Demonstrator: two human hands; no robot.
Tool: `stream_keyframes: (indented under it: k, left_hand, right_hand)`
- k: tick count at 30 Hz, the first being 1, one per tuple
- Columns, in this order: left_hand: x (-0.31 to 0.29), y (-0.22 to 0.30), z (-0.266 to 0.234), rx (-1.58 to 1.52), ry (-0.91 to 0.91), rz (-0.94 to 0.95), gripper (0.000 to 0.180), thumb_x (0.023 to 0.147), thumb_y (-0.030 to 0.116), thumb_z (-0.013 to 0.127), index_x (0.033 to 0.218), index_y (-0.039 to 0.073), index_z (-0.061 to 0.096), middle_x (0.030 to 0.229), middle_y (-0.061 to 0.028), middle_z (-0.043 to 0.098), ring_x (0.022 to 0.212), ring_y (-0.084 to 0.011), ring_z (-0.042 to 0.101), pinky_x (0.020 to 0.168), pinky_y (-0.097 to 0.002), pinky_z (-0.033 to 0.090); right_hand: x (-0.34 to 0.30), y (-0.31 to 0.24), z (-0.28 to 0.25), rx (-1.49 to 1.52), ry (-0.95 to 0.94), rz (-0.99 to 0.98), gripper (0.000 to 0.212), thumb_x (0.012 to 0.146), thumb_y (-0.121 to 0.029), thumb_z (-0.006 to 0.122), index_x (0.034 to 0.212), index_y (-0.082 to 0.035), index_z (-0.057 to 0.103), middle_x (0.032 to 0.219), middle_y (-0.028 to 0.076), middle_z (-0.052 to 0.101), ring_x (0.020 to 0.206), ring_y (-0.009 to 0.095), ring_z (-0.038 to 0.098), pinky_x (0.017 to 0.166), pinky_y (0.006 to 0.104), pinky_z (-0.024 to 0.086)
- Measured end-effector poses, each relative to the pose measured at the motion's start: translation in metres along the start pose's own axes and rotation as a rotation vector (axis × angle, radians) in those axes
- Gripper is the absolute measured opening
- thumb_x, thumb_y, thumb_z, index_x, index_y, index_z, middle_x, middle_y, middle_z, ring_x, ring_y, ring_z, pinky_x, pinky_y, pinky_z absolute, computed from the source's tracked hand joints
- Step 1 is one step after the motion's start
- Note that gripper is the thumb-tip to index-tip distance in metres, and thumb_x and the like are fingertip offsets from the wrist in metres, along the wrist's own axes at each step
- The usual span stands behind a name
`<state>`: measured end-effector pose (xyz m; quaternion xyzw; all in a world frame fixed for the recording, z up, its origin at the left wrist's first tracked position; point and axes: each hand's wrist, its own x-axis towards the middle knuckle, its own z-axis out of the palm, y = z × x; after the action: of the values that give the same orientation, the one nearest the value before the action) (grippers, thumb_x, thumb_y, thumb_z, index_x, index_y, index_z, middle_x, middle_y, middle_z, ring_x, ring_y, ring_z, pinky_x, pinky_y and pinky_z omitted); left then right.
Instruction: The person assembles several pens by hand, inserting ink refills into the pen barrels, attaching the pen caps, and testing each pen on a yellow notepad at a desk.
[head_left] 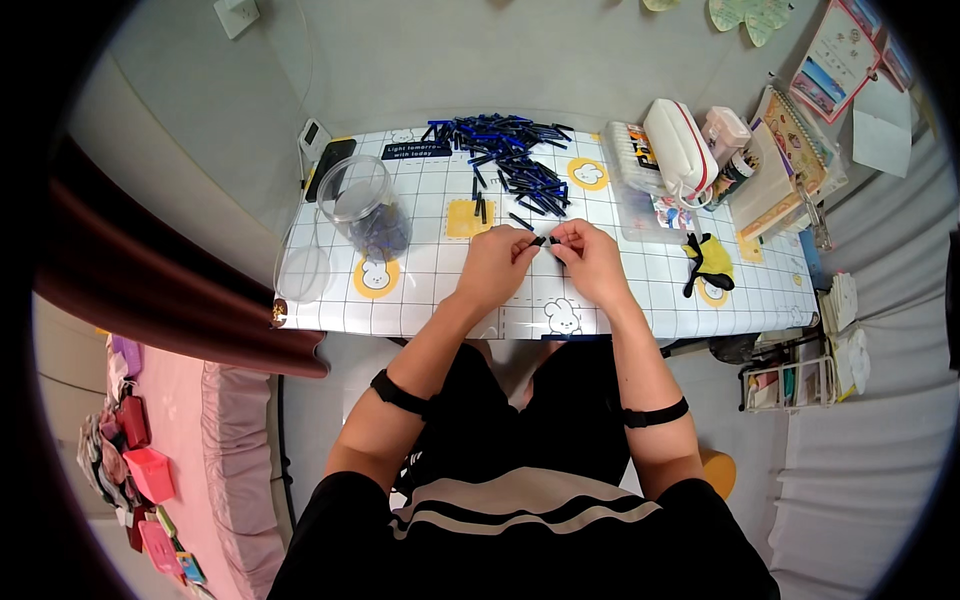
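Note:
My left hand [492, 266] pinches a short black stick [538, 241], which looks like an ink cartridge, between thumb and fingertips. Close beside it, my right hand [590, 262] has its fingertips pressed together on a small dark piece [556, 240], too small to name surely. A narrow gap separates the two pieces. Just beyond my hands lies a loose pile of slim blue-and-black sticks [515, 155], spreading toward me. A few single ones [480, 209] lie apart at its near left edge. To the left stands a clear round jar [360, 205] with bluish contents low inside.
A white grid-patterned cloth [430, 290] covers the table. On the right are a clear plastic box [640, 205], a white pencil case [680, 150] and a yellow-and-black cloth item [711, 264]. A clear round lid [303, 273] and a dark phone [332, 168] lie left.

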<state>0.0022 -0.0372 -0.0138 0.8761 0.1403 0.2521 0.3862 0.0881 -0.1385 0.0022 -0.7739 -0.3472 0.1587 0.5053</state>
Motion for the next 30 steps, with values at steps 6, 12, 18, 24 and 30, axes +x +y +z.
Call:
stream_keyframes:
  k: [6,12,18,24,30]
  left_hand:
    - [-0.010,-0.010,0.001,-0.149,0.124,0.054,0.014,0.065,0.006,0.058,0.077,0.000,0.055,0.066,-0.0088,0.054,0.058,-0.0156,0.052,0.052,-0.0226,0.041]
    - [-0.018,-0.006,-0.007,-0.154,0.112,0.122,0.012,0.063,0.004,0.059,0.074,0.001,0.055,0.065,-0.0079,0.054,0.056,-0.0172,0.052,0.048,-0.0239,0.040]
    - [-0.023,-0.003,-0.011,-0.109,0.098,0.122,0.013,0.064,0.004,0.060,0.077,0.002,0.057,0.067,-0.0053,0.055,0.056,-0.0108,0.050,0.048,-0.0196,0.038]
    - [-0.032,0.002,-0.016,-0.221,0.073,-0.026,0.014,0.063,0.003,0.060,0.077,0.001,0.057,0.070,-0.0078,0.056,0.057,-0.0132,0.054,0.049,-0.0201,0.042]
    - [-0.031,0.003,-0.014,-0.202,0.061,0.023,0.016,0.065,0.003,0.060,0.081,0.001,0.057,0.072,-0.0066,0.057,0.059,-0.0095,0.052,0.049,-0.0176,0.040]
  right_hand:
    - [-0.003,0.014,0.012,0.286,-0.078,-0.059,0.014,0.068,0.004,0.052,0.082,0.000,0.051,0.073,0.005,0.054,0.068,0.010,0.051,0.062,0.0202,0.041]
    - [-0.012,0.021,0.017,0.380,-0.093,-0.194,0.014,0.069,0.005,0.051,0.081,0.000,0.049,0.077,0.006,0.052,0.073,0.011,0.052,0.065,0.0197,0.042]
    - [-0.014,0.021,0.017,0.375,-0.052,-0.332,0.013,0.067,0.006,0.052,0.079,0.001,0.050,0.078,0.007,0.051,0.073,0.013,0.055,0.062,0.0200,0.043]
    - [-0.025,0.013,0.018,0.207,-0.001,-0.338,0.015,0.065,0.005,0.055,0.078,0.000,0.052,0.075,0.006,0.054,0.070,0.013,0.056,0.058,0.0195,0.042]
    - [-0.027,0.016,0.015,0.234,0.020,-0.272,0.020,0.064,0.004,0.057,0.083,-0.002,0.054,0.077,0.006,0.057,0.070,0.013,0.057,0.057,0.0191,0.042]
